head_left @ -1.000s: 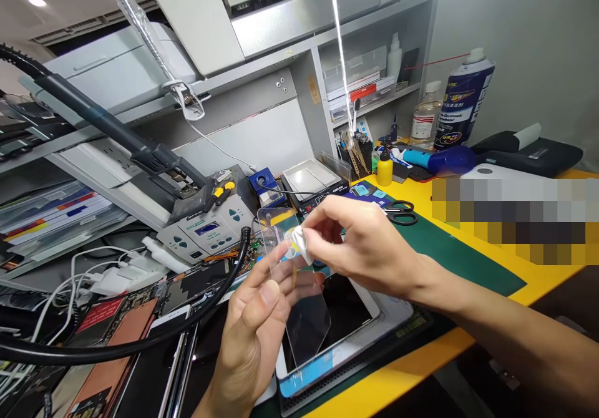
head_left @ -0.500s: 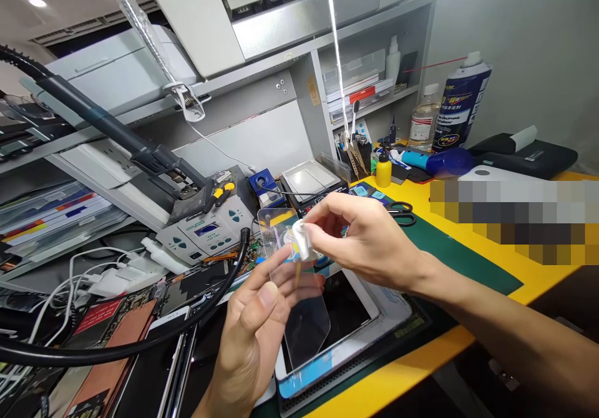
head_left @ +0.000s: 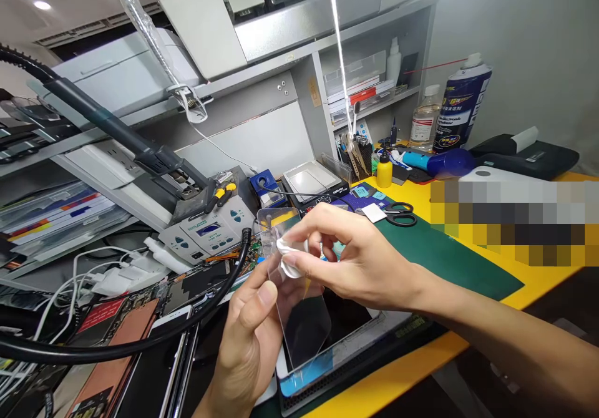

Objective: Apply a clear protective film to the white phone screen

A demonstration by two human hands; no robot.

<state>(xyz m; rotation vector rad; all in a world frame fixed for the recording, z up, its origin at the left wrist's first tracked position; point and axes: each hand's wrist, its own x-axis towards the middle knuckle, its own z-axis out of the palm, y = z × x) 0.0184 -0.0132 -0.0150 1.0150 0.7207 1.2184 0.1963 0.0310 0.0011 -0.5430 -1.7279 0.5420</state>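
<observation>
Pinching a crumpled white wipe point(head_left: 291, 268) between thumb and fingers, the right hand point(head_left: 360, 256) holds it at the upper part of a clear panel point(head_left: 304, 334). The left hand point(head_left: 246, 337) grips that panel by its left edge, thumb in front and fingers behind (they show through it), above a tablet point(head_left: 350, 313). Far right, a clear bottle point(head_left: 423, 121) contains pale liquid, its white cap on, beside a blue aerosol can point(head_left: 461, 109). Left of these, a yellow bottle point(head_left: 384, 173) stands near a black mesh holder point(head_left: 367, 150), with tweezers point(head_left: 356, 158) and a brush point(head_left: 356, 116) upright in it.
</observation>
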